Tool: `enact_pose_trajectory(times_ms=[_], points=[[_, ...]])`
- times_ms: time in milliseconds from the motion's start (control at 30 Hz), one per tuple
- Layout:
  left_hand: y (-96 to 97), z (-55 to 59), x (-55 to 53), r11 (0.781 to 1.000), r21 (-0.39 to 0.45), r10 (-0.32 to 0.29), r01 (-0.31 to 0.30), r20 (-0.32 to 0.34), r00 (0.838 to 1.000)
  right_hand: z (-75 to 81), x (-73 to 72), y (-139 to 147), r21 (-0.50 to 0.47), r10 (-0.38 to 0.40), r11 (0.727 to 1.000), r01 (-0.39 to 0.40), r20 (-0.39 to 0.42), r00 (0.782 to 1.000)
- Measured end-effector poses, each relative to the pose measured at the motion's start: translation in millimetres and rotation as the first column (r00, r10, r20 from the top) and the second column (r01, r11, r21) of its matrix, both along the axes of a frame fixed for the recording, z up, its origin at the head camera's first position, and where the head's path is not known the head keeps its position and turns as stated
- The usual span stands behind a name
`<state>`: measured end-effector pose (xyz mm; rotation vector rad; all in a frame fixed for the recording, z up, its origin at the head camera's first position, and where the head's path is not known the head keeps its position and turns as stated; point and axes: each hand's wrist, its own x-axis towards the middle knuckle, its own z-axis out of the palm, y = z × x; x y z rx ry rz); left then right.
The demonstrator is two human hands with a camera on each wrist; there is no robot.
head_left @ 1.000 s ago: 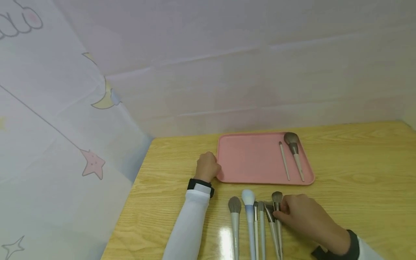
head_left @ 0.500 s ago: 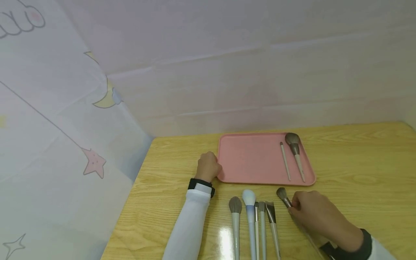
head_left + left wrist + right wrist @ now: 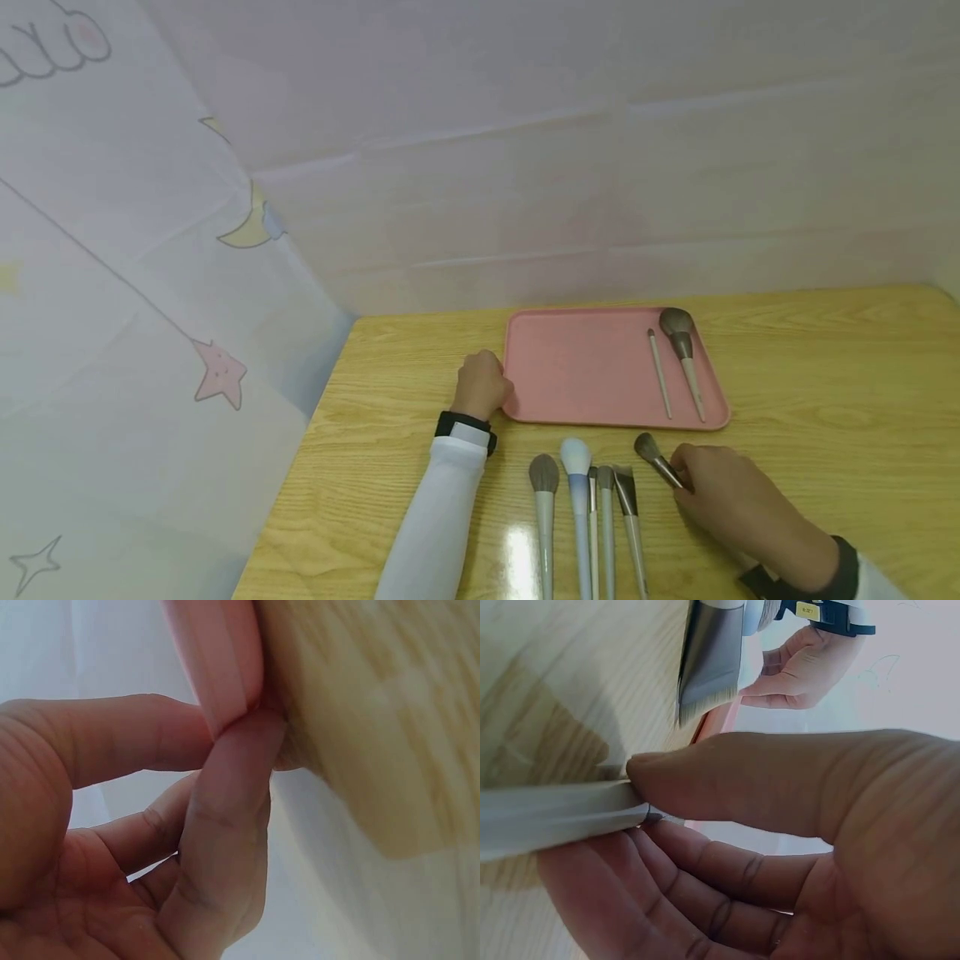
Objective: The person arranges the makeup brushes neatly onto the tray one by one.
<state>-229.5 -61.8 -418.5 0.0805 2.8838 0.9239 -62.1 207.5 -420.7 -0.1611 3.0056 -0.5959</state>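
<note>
My left hand (image 3: 481,387) pinches the left rim of a pink tray (image 3: 577,367) between thumb and fingers; the left wrist view shows the tray's edge (image 3: 221,660) in that pinch. Two makeup brushes lie at the tray's right end: a thin one (image 3: 660,375) and a big fluffy one (image 3: 681,342). In front of the tray's right corner, my right hand (image 3: 731,500) holds a makeup brush (image 3: 656,458) by thumb and fingers, its grey head pointing up and left. Its pale handle (image 3: 562,817) runs between thumb and fingers in the right wrist view.
Several brushes lie in a row before the tray, among them a grey-headed one (image 3: 543,500), a white-headed one (image 3: 577,483) and a flat-headed one (image 3: 628,508). The wooden table (image 3: 390,383) meets a pale wall cloth (image 3: 465,208) behind the tray.
My right hand has drawn the brush away from the row to the right, and it now lies at a slant. The left hand stays on the tray.
</note>
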Motion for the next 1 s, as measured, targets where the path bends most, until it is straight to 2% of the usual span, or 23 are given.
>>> enact_pose_trajectory(times_ms=[367,833,1000], points=[[0.3,1.3,0.0,1.000,0.006,-0.013,0.013,-0.014,1.000,-4.5,0.3,1.5,0.004,0.007,1.000,-0.007,-0.012,1.000],[2.0,1.8,-0.2,1.000,0.011,-0.008,0.008,0.000,1.000,-4.7,1.3,2.7,0.023,0.000,1.000,0.000,-0.029,1.000],[2.6,1.4,-0.7,1.000,0.007,-0.006,0.006,0.002,1.000,-3.9,0.5,3.7,0.032,-0.011,0.999,0.011,-0.009,1.000]])
